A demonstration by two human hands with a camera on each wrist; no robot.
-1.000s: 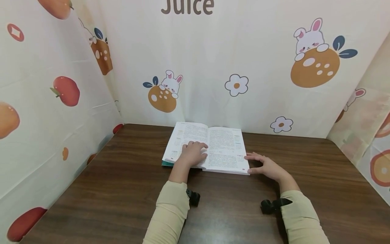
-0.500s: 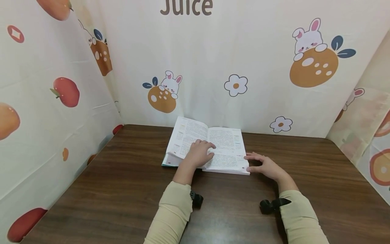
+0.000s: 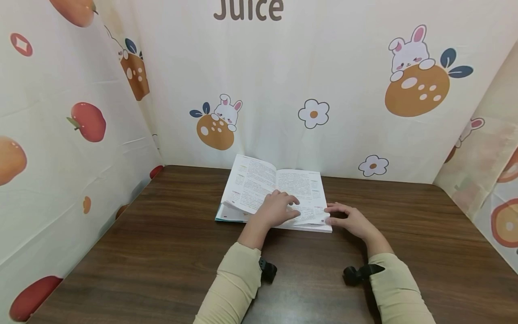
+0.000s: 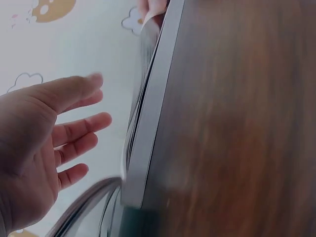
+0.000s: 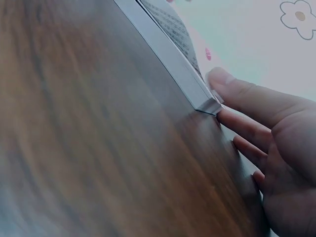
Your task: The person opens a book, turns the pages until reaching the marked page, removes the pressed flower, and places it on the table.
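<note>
A thick open book (image 3: 254, 180) with printed white pages and a teal cover edge lies on the wooden table. My left hand (image 3: 275, 209) hovers over the lower part of its right page, fingers loosely bent and nothing in them. In the left wrist view that hand (image 4: 54, 128) stands apart from the page edges. At the book's lower right corner, my right hand (image 3: 352, 222) holds a lifted page corner, its thumb against the paper. The right wrist view shows the curved-up page (image 5: 175, 32) beside the thumb, with the fingers along the book's edge.
The brown wooden table (image 3: 141, 252) extends around the book. A white curtain (image 3: 267, 90) printed with fruit, rabbits and flowers hangs behind it and at both sides. Each wrist carries a black camera on a strap.
My left hand has slid right from the left page across to the right page. The left pages now stand higher in a curve. The right page's lower corner has risen at my right thumb.
</note>
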